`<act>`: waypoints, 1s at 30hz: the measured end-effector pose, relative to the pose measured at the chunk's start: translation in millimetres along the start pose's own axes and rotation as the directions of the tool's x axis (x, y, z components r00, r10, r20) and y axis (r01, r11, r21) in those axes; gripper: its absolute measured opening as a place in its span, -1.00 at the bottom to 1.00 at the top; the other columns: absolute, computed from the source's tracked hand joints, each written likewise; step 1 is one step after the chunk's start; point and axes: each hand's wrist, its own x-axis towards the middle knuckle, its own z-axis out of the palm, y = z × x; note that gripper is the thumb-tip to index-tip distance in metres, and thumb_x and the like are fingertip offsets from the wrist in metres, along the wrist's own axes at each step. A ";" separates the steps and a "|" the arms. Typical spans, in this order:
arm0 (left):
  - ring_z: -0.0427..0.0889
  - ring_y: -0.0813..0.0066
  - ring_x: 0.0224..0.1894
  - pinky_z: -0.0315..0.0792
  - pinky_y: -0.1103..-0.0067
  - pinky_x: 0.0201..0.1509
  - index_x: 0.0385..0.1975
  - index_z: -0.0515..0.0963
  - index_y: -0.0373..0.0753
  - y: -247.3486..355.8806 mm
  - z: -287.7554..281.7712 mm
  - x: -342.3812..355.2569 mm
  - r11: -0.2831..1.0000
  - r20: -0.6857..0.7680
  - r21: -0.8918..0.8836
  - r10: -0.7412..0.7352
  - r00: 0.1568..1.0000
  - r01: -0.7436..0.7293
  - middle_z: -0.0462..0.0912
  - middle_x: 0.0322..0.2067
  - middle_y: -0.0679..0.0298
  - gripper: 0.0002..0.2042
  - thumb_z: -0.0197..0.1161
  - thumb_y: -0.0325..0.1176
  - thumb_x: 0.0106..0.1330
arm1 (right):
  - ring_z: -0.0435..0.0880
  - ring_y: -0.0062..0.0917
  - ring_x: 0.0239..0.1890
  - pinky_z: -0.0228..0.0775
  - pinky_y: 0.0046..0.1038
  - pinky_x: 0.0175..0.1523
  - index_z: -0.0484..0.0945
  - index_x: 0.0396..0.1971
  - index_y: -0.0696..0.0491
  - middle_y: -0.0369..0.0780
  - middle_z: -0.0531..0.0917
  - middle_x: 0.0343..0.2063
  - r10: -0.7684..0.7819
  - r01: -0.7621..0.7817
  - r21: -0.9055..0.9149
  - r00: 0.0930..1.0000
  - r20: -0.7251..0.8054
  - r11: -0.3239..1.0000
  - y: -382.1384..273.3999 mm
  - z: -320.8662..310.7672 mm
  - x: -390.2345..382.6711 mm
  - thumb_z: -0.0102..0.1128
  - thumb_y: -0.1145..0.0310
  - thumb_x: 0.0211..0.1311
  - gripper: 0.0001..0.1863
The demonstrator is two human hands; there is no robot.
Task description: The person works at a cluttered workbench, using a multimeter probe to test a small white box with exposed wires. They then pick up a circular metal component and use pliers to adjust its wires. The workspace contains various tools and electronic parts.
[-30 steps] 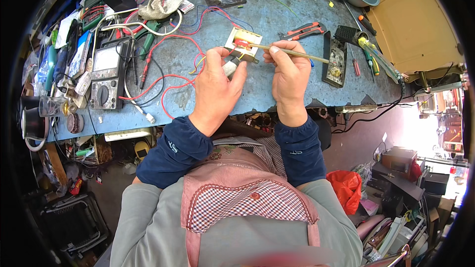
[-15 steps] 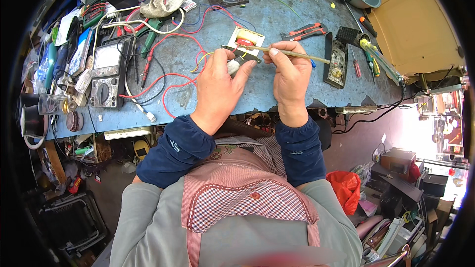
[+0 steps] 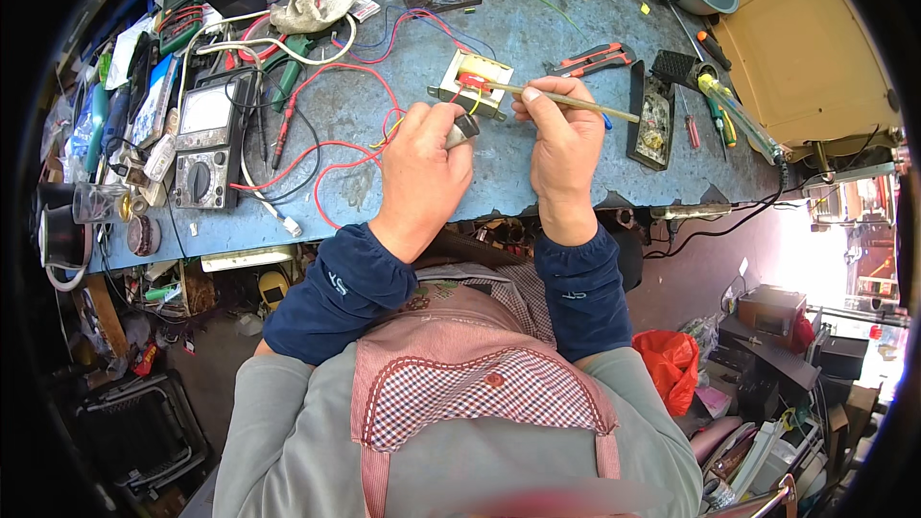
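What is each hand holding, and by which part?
Right hand: a thin tan stick, pinched around its middle. Left hand: a grey cylinder, its gripped part hidden by the fingers.

Right hand (image 3: 561, 146) holds a slim stick (image 3: 597, 109), tip at a transformer (image 3: 474, 82)

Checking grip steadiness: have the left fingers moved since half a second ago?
Yes, slightly: the left fingers have drawn back toward the near edge of the bench.
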 end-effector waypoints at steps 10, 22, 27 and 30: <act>0.69 0.01 -0.26 0.54 0.26 -0.19 -0.14 0.67 -0.26 3.0 -1.4 3.8 0.995 -0.050 -0.092 -0.046 0.998 0.042 0.68 -0.29 0.09 -0.86 0.44 -0.50 0.35 | 0.79 -0.52 -0.25 0.62 -0.45 -0.06 0.69 -0.10 0.17 -0.16 0.83 -0.26 0.007 -0.007 -0.041 1.000 0.014 0.999 -0.7 0.7 0.1 0.36 0.52 0.44 -0.88; 0.74 -0.04 -0.16 0.59 0.26 -0.10 -0.04 0.61 -0.27 1.5 -0.7 1.7 0.987 0.003 -0.093 -0.131 0.991 0.131 0.75 -0.20 0.03 -0.72 0.50 -0.40 0.31 | 0.79 -0.52 -0.24 0.62 -0.46 -0.07 0.69 -0.10 0.17 -0.18 0.82 -0.26 0.016 -0.016 -0.048 1.000 -0.003 0.999 -1.4 1.4 -0.6 0.37 0.52 0.44 -0.88; 0.64 0.35 -0.37 0.52 0.38 -0.29 0.06 0.54 -0.32 12.0 -6.8 2.2 0.990 -0.054 -0.130 -0.069 0.996 0.061 0.66 -0.34 0.17 -0.62 0.54 -0.30 0.42 | 0.79 -0.52 -0.24 0.62 -0.46 -0.07 0.69 -0.10 0.17 -0.17 0.83 -0.25 0.014 -0.014 -0.037 1.000 -0.002 0.999 -1.4 0.6 -0.5 0.37 0.51 0.44 -0.88; 0.71 0.08 -0.20 0.57 0.26 -0.14 0.06 0.50 -0.33 7.6 -6.7 2.1 0.984 -0.015 -0.123 -0.129 0.992 0.126 0.70 -0.19 0.01 -0.57 0.54 -0.21 0.44 | 0.80 -0.51 -0.25 0.63 -0.46 -0.07 0.70 -0.10 0.17 -0.16 0.83 -0.25 0.016 -0.015 -0.037 1.000 0.006 0.999 -0.4 0.0 -0.3 0.37 0.51 0.44 -0.88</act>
